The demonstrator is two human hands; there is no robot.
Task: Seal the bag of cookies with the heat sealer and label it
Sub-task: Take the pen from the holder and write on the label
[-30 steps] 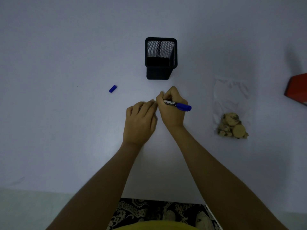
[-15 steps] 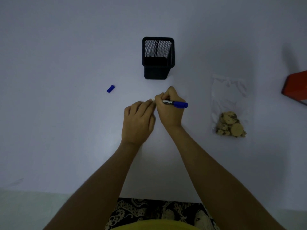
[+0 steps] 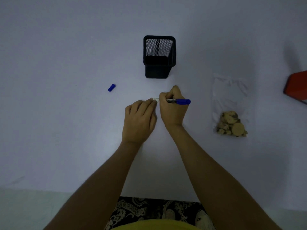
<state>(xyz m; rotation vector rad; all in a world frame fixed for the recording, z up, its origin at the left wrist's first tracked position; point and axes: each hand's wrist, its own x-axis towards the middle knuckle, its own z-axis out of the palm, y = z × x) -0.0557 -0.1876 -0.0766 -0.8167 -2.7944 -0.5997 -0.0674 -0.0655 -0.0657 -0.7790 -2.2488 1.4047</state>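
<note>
Lying flat on the white worktop (image 3: 66, 130), the clear bag (image 3: 230, 97) sits to the right of both hands, well apart from them, with the cookies (image 3: 231, 124) heaped in its near end and its far end flat. The small white label (image 3: 156, 100) rests on the worktop between the 2 hands, only partly seen. The left hand (image 3: 139, 121) lies palm down, its fingertips (image 3: 152, 102) pressing on the label's left end; this grip is flat, closed on nothing. The right hand (image 3: 172, 110) has its grip closed around a blue pen (image 3: 178, 101), the tip hidden behind the fingers at the label and the blue end pointing right. What is written on the label is too small to read. A blue cap (image 3: 111, 87) lies alone to the left, well apart from the hands. A black mesh holder (image 3: 159, 56) stands upright beyond the hands. At the right edge a red object (image 3: 297, 87) is cut off by the frame. Patterned cloth (image 3: 149, 209) shows below the worktop's near edge.
</note>
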